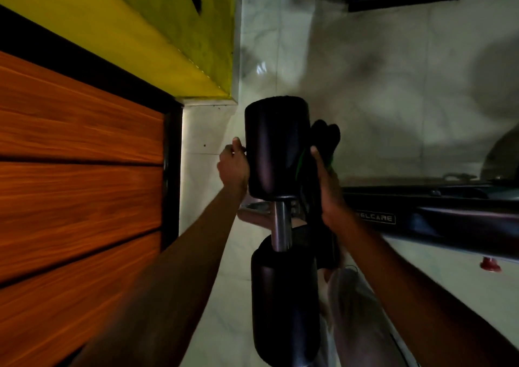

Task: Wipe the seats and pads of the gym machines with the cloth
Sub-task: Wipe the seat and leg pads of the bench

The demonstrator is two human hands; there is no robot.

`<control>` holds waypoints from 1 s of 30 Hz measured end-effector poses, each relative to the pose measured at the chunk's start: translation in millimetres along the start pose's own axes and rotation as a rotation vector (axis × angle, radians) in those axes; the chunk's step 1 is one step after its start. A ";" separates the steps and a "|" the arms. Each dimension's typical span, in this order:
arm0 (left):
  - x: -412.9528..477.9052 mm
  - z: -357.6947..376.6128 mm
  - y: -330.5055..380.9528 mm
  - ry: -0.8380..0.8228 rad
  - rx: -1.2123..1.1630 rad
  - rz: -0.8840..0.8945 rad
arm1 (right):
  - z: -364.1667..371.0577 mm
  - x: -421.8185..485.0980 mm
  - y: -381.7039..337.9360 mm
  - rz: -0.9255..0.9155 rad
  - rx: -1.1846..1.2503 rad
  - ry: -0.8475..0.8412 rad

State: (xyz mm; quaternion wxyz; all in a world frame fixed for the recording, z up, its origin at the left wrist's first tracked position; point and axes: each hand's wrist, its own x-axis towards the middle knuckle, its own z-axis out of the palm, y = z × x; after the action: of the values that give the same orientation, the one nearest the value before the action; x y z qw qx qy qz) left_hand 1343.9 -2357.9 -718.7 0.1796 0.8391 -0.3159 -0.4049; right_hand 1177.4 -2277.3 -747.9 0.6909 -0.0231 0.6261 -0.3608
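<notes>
Upper roller pad (pixel 273 147): black, mounted on a steel bar (pixel 282 226), with a lower roller pad (pixel 283 305) below both hands. Cloth (pixel 324 136): dark with a green edge, clamped in the right hand (pixel 327 187) and laid against the pad's side just left of that hand, apparently for pressed wiping. The left hand (pixel 233 164) is set against the opposite side, fingers curled, likely as a brace; what is gripped cannot be told. Both forearms are extended forward.

A black machine frame (pixel 421 215) reads, seemingly, "ELCARE".
</notes>
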 end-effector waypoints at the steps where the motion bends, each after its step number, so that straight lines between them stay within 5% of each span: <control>1: -7.2 -0.3 2.0 0.056 0.039 0.034 | 4.1 -4.7 -0.7 -0.031 -0.023 0.045; 10: -21.1 10.6 2.0 -0.312 -0.414 -0.194 | 36.5 72.0 -112.7 -0.159 -0.099 -0.074; 15: -8.2 3.0 -1.5 -0.433 -0.425 -0.286 | 29.1 21.3 -61.2 -0.316 -0.238 0.071; 17: 1.0 5.3 -6.6 -0.381 -0.282 -0.214 | 19.6 -7.1 -22.7 -0.432 -0.328 0.076; 21: 6.2 -2.3 -5.6 0.029 0.073 0.045 | 18.5 -12.8 -9.5 -0.671 -0.613 0.110; 26: -41.9 22.3 9.8 0.019 0.194 -0.029 | 59.5 29.9 -91.9 -1.051 -0.975 0.192; 28: -49.0 28.4 10.8 0.086 0.248 -0.014 | 81.8 37.2 -135.8 -1.016 -1.215 0.035; 30: -48.9 28.4 15.9 0.134 0.174 -0.056 | 105.7 45.0 -171.5 -0.737 -1.495 -0.196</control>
State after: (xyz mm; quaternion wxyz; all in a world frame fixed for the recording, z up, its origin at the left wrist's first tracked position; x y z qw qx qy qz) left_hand 1292.1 -2337.9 -699.4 0.1155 0.8852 -0.3138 -0.3236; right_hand 1188.1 -2472.0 -680.4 0.3829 -0.7092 0.5899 -0.0499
